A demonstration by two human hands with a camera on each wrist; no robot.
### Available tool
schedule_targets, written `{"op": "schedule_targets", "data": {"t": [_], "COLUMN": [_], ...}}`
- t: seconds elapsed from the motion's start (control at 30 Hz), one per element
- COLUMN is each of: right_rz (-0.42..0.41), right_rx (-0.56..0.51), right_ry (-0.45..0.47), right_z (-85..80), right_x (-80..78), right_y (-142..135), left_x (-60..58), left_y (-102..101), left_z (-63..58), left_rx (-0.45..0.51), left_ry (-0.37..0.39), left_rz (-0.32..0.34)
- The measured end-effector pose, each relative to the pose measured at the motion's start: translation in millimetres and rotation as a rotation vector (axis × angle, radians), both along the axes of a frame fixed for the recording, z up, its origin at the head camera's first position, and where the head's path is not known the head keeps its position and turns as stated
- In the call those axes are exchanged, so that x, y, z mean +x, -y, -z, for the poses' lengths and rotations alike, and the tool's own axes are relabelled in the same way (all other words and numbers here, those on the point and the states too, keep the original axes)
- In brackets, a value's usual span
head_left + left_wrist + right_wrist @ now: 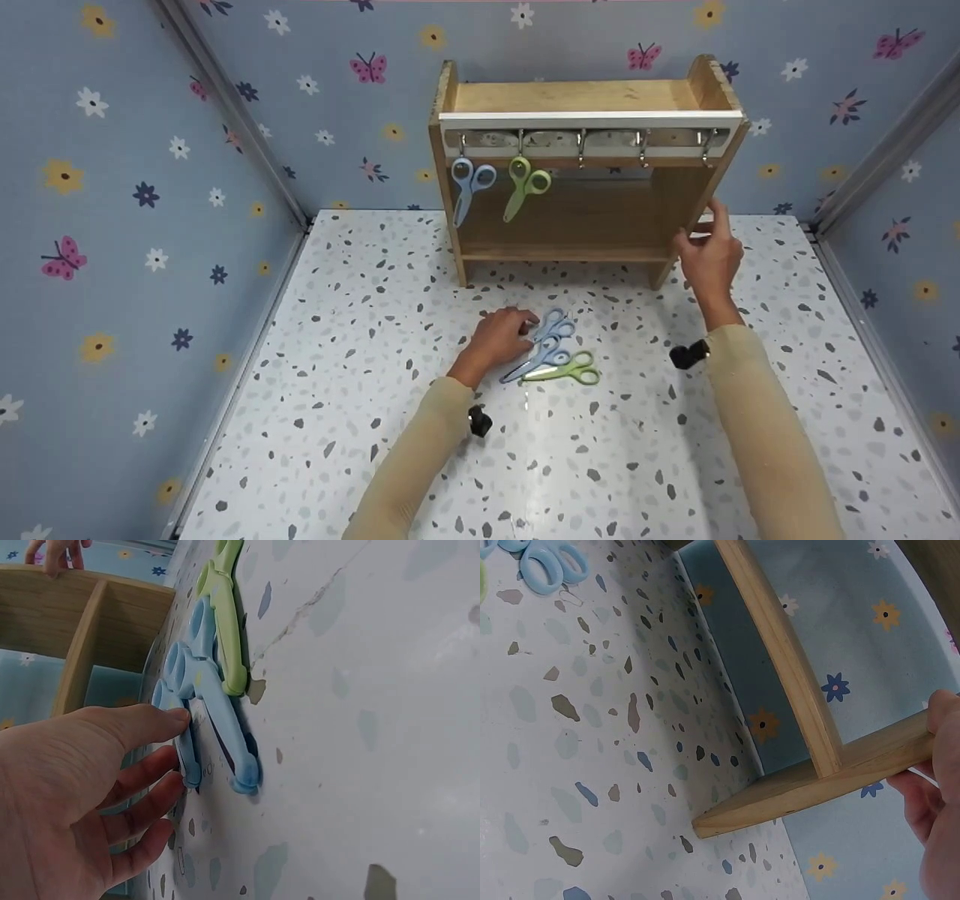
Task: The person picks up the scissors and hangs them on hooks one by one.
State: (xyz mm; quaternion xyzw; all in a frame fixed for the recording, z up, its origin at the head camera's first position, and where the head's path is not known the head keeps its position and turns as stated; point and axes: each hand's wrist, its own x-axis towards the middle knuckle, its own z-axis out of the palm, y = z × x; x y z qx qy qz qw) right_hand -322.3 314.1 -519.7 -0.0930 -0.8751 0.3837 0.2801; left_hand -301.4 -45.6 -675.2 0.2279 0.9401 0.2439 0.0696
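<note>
My left hand (500,337) is low over the tabletop, its thumb and fingers on either side of the farthest blue scissors (187,754), pinching near the blades. A second pair of blue scissors (546,355) lies against it, and green scissors (579,369) lie nearest me. My right hand (709,255) grips the right side panel of a wooden hook rack (577,253), thumb at the front edge. Blue scissors (466,187) hang from its leftmost hook, with green scissors (523,187) on the hook beside them. In the right wrist view, fingers (919,799) hold the panel's edge.
Three more metal hooks, including the middle hook (580,148), line the rack's white strip (592,120). The rack stands at the back of the speckled tabletop (360,435), close to the flowered rear wall (360,112). Flowered panels rise on both sides.
</note>
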Motion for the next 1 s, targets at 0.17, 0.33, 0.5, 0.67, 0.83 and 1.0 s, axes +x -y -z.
{"op": "schedule_targets", "data": {"t": [0.17, 0.33, 0.5, 0.67, 0.83, 1.0], "right_rz": [0.007, 0.009, 0.006, -0.001, -0.011, -0.003], "right_rx": [0.001, -0.006, -0.015, -0.01, -0.009, -0.003], "right_ry": [0.02, 0.019, 0.017, 0.005, -0.031, -0.014], "right_z": [-0.6, -1.2, -2.6, -0.9, 0.3, -0.3], "right_x": [0.1, 0.2, 0.8, 0.7, 1.8, 1.6], "right_y": [-0.5, -0.2, 0.8, 0.1, -0.5, 0.2], "left_x": [2.8, 6.9, 6.3, 14.2, 26.9, 40.5], "left_y": [-1.1, -2.4, -2.8, -4.6, -5.6, -7.7], "left_z": [-4.6, -8.9, -5.9, -15.1, -38.7, -65.7], "left_rx": [-0.007, -0.001, 0.003, 0.012, 0.057, 0.045], "left_ry": [0.024, 0.049, 0.049, 0.038, 0.076, 0.132], "left_rz": [0.0, 0.01, 0.012, -0.009, -0.03, -0.041]}}
